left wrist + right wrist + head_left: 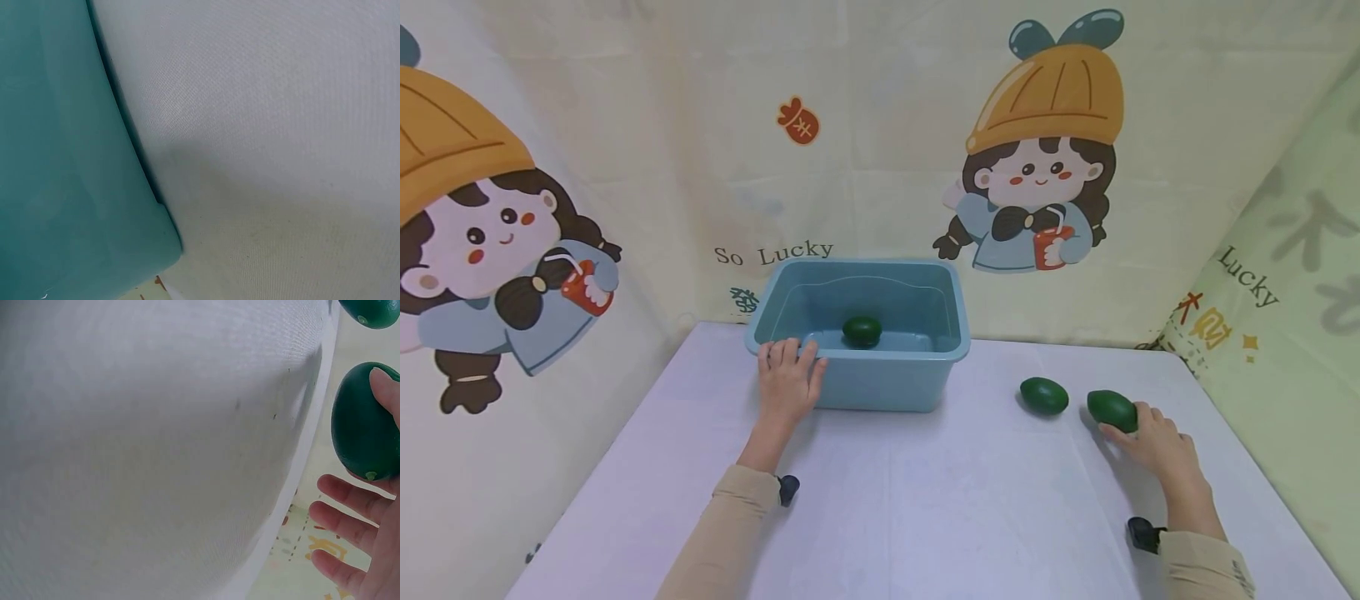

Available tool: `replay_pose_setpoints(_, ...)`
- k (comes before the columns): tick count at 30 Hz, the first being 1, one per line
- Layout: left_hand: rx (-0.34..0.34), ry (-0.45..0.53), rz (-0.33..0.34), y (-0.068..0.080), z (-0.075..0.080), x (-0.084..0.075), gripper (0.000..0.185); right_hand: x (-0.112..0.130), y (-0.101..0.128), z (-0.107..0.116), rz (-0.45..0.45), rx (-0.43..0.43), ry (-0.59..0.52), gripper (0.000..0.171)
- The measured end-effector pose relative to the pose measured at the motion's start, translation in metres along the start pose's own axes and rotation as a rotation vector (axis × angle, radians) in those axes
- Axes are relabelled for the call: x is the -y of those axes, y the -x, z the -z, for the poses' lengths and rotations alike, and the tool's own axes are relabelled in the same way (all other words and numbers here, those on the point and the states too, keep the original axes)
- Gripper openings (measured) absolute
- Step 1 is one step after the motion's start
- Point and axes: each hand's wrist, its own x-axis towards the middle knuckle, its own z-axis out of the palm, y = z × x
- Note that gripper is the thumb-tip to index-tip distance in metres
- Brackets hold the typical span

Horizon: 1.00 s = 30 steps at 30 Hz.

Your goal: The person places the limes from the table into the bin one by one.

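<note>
With thumb and index finger, my right hand (1163,446) holds a smooth dark green avocado (1111,410) low over the right of the table. In the right wrist view the thumb lies on the avocado (362,425), and three fingers stand spread apart from it. A second avocado (1043,396) lies on the table just left of the held one. My left hand (786,387) grips the near rim of a blue plastic bin (880,383) at its left corner, fingers over the edge. Inside the bin lies another avocado (862,331). The left wrist view shows only the bin's wall (69,156) and tablecloth.
A white cloth covers the table (925,500). Behind the bin hangs a printed cloth backdrop (880,192) with cartoon figures, and a similar cloth (1300,333) rises along the right side. The bin stands near the table's back edge.
</note>
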Motion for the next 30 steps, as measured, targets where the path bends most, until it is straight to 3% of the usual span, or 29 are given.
replay_pose_setpoints(30, 0.014, 0.024, 0.014, 0.000, -0.001, 0.000, 0.047, 0.013, 0.004, 0.012, 0.071, -0.114, 0.005, 0.090)
